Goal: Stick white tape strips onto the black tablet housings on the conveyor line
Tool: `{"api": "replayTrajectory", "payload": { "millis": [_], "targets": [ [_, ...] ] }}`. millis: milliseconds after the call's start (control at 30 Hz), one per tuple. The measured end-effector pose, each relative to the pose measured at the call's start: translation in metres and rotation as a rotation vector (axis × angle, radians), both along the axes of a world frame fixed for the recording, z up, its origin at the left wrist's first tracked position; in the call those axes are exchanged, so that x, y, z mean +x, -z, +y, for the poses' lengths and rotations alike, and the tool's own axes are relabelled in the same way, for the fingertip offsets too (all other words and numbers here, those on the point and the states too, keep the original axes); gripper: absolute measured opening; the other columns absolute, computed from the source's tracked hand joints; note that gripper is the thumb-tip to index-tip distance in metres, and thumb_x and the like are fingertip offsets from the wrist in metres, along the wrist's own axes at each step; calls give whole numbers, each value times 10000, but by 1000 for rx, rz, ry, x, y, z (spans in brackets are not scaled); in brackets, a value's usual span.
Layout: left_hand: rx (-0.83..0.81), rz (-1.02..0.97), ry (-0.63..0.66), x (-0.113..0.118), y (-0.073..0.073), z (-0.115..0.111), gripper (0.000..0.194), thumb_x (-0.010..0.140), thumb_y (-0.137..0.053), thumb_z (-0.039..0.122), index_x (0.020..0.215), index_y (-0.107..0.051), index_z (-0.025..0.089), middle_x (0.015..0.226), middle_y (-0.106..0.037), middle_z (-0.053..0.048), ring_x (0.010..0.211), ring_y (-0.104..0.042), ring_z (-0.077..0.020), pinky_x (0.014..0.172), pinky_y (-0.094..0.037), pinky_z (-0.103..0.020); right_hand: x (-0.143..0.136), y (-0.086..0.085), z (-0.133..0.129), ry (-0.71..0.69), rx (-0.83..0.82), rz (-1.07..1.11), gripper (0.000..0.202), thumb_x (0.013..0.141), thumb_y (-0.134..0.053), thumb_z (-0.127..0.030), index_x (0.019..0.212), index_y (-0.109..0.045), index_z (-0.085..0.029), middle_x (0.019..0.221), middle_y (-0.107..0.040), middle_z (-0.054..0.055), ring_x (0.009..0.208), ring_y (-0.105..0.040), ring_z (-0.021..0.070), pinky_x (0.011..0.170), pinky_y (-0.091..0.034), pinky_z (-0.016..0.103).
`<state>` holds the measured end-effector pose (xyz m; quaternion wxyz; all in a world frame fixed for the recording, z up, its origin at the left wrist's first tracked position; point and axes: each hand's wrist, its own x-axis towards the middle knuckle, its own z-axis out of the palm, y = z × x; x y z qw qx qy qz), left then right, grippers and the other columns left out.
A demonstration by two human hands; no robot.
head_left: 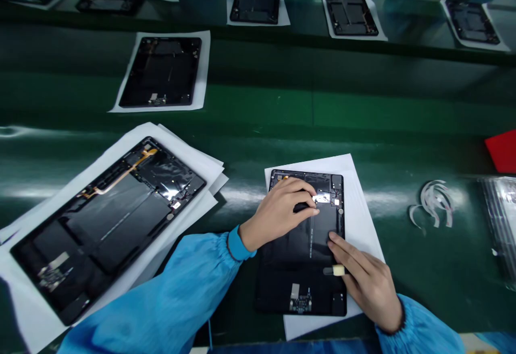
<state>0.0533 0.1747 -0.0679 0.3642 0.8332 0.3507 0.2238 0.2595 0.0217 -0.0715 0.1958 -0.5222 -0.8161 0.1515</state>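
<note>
An opened black tablet housing (298, 268) lies on white paper (358, 209) in front of me. My left hand (284, 206) reaches over its upper part, fingers bent and spread, the fingertips near a shiny silver patch (322, 198); nothing can be made out in its grasp. My right hand (363, 279) rests at the tablet's right edge, its fingertips on the dark inner surface. A small tool with a dark tip and a pale yellow band (338, 271) sticks out from under the fingers of my right hand.
A larger-looking opened tablet (116, 219) lies on stacked paper at the left. Another tablet (165, 72) sits beyond it. Several more line the far raised strip. Curled white strips (437, 201), clear plastic trays (502, 219) and a red object (503, 151) are at the right.
</note>
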Motion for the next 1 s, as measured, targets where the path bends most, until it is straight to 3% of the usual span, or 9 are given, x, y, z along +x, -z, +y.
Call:
{"api": "replayTrajectory", "payload": {
  "millis": [233,400,467,567,633,700,800,867,1000],
  "targets": [
    [21,30,33,-1,1,-1,39,880,-680,239,873,-666,204,1058,-677,-30,1050,-591,-226,938,-435,-414,0,0,1,-12,-20,-1,551,879,-381,-17,1399,-479,-170,1367,-585,106,1007,-702,200,766,-613,310],
    [21,23,-7,-3,-2,-2,411,917,-631,326,1288,-493,219,1241,-609,-82,1173,-546,-246,999,-446,-433,-6,-12,1,-53,9,-32,606,892,-361,-15,1483,-357,-145,1365,-584,121,995,-702,185,764,-601,289],
    [40,-74,-109,-7,-7,-8,404,944,-584,319,1314,-459,219,1277,-585,-96,1199,-540,-242,1018,-446,-424,-12,-18,2,-141,1,-88,605,893,-344,-9,1489,-337,-112,1383,-563,129,933,-710,177,708,-594,281],
    [176,-124,-212,-19,-14,-36,197,964,-523,209,1157,-561,197,1184,-627,-88,1171,-558,-225,1016,-445,-398,-20,-22,10,-232,1,-211,559,883,-339,-6,1432,-425,-70,1374,-569,134,800,-705,176,629,-576,302],
    [274,-43,-134,-31,-16,-67,146,959,-519,177,1066,-617,188,1107,-658,-75,1133,-575,-218,995,-449,-375,-20,-22,24,-228,16,-266,530,875,-361,-11,1390,-475,-63,1348,-594,132,733,-690,174,612,-566,314],
    [326,69,-8,-43,-16,-101,190,968,-521,257,1101,-649,211,1120,-676,-61,1118,-584,-230,977,-452,-371,-18,-21,41,-197,28,-294,522,861,-397,-11,1371,-494,-67,1300,-637,118,659,-668,163,585,-552,309],
    [345,270,102,-56,-12,-140,391,931,-530,507,1236,-627,284,1229,-664,-35,1118,-587,-267,941,-458,-384,-13,-20,64,-161,30,-316,540,835,-439,-1,1364,-505,-88,1233,-684,94,654,-669,173,587,-545,316],
    [379,368,117,-58,-10,-154,491,900,-515,604,1290,-598,318,1262,-652,-31,1119,-582,-266,932,-446,-374,-12,-18,73,-166,27,-324,563,826,-446,-1,1377,-496,-108,1233,-685,90,686,-677,187,607,-548,328],
    [447,431,96,-56,-5,-159,493,928,-444,623,1315,-578,349,1296,-625,-45,1169,-541,-247,1003,-348,-359,-13,-14,73,-168,38,-321,611,810,-435,-1,1407,-461,-129,1285,-655,72,651,-653,176,596,-540,326]
  ]
}}
